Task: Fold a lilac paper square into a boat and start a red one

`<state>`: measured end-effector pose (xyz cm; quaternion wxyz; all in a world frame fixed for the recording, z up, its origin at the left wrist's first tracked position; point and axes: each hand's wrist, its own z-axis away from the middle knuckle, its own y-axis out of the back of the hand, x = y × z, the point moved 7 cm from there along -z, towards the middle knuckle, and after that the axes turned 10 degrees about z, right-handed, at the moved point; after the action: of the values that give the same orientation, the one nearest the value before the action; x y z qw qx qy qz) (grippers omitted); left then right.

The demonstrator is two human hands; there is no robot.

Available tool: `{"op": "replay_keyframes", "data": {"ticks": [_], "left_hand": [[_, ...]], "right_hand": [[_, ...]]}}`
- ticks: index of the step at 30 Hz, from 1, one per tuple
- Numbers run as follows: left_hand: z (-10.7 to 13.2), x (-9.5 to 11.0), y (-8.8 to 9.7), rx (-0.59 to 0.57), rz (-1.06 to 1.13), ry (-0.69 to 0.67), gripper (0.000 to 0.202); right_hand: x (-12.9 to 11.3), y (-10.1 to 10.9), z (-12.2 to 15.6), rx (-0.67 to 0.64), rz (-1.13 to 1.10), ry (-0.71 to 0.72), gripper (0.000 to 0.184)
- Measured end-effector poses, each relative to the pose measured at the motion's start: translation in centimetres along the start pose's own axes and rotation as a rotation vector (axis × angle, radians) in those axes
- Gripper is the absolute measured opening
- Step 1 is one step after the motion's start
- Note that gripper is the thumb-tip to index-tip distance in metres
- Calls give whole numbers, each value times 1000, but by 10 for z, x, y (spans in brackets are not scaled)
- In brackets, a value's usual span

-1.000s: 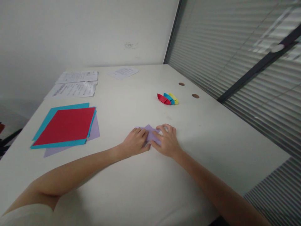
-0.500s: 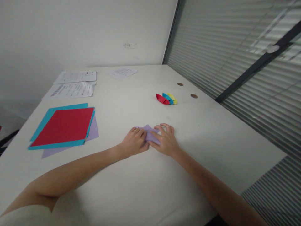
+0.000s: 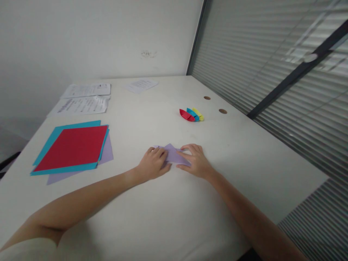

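Note:
A folded piece of purple paper lies on the table between my two hands, with a pointed flap rising at its far edge. My left hand presses its left part, fingers curled and closed on it. At the right end, my right hand has its index finger on top of the paper, with the thumb at the near edge and other fingers bent round the far side. Parts of the paper's lower folds are covered by the fingers.
A stack of red, blue and purple sheets lies at the left. Small folded red, blue and yellow paper pieces sit beyond my hands. Printed pages lie at the back left; window blinds border the right.
My right thumb and fingers have shifted a little to the right along the purple paper, away from my left hand. My left hand stays on the paper. The view has tilted slightly.

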<state>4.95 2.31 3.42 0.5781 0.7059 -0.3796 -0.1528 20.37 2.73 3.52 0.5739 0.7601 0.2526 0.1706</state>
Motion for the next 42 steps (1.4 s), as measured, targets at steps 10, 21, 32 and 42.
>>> {"op": "replay_keyframes", "data": {"ticks": [10,21,32,42], "left_hand": [[-5,-24,1,45,205,-63,52],[-3,-34,7,215,206,-206,39],[-6,-39,3,133,238,-184,25],[-9,-37,3,72,139,-206,30]], "right_hand": [[30,-8,1,19,-90,-6,29],[36,12,5,346,-348,-20,27],[20,0,3,174,14,147,20],[30,-11,3,97,-132,150,21]]}}
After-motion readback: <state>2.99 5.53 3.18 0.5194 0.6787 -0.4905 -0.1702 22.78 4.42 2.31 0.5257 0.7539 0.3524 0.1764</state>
